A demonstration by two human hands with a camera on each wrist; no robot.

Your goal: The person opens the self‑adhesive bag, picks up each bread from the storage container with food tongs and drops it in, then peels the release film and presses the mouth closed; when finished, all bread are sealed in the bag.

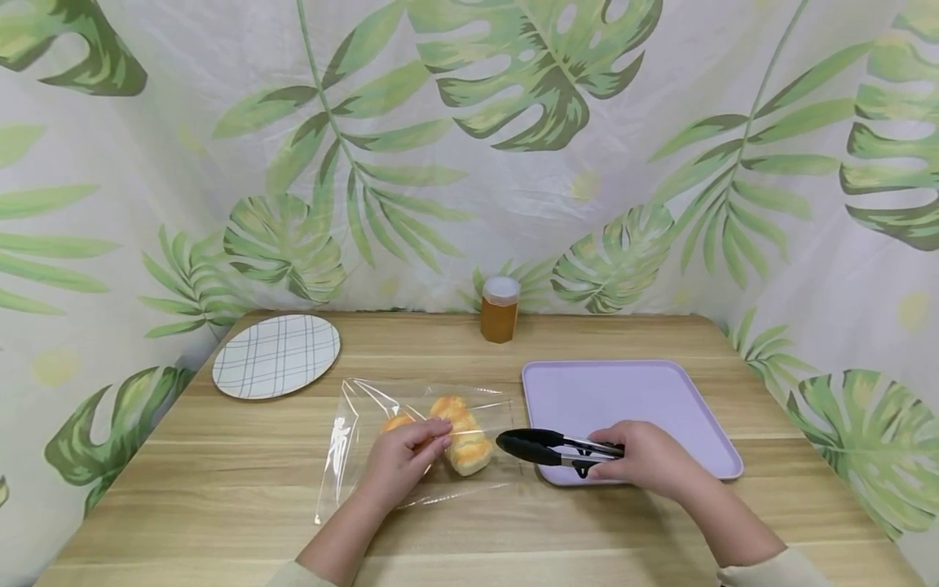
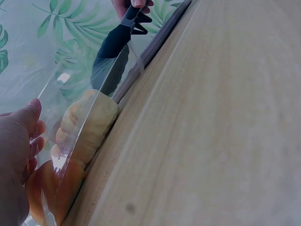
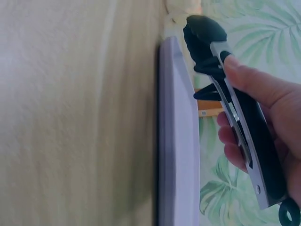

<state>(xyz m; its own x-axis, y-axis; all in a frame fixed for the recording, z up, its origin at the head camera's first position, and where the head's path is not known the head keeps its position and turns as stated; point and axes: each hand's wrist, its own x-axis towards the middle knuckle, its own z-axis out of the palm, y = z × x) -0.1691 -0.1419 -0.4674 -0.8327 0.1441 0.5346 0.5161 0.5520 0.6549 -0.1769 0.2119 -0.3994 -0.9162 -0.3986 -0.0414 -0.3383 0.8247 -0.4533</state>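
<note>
Pinching the upper film of one clear plastic bag [image 1: 345, 456] between curled fingers and thumb, a person's left hand [image 1: 407, 461] reaches in from the lower edge, its forearm slanting up and to the right. Two bread pieces lie within the bag on one light wood-grain table [image 1: 242, 497]: one long, lumpy, pale-yellow and orange bread piece [image 1: 469, 444], just right of the fingertips, and one rounder, orange-brown bread piece [image 1: 397, 421], mostly hidden by the hand in the head view.

One person's right hand [image 1: 653, 461], its forearm slanting up and to the left, is wrapped around one pair of black and silver tongs [image 1: 543, 448], thumb on one arm and fingers on the other. The tongs point left, their two black heads close together and near the long bread piece; whether the tips are inside the bag, I cannot tell. They are above the left part of one flat, pale purple rectangular tray [image 1: 631, 399] with rounded corners.

One white oval plate [image 1: 277, 356] with thin blue checked lines sits at the back left. One amber cup-like container [image 1: 500, 318] with a whitish top stands at the back, near the middle. Pale cloth [image 1: 513, 204] printed with green leaves hangs behind.
</note>
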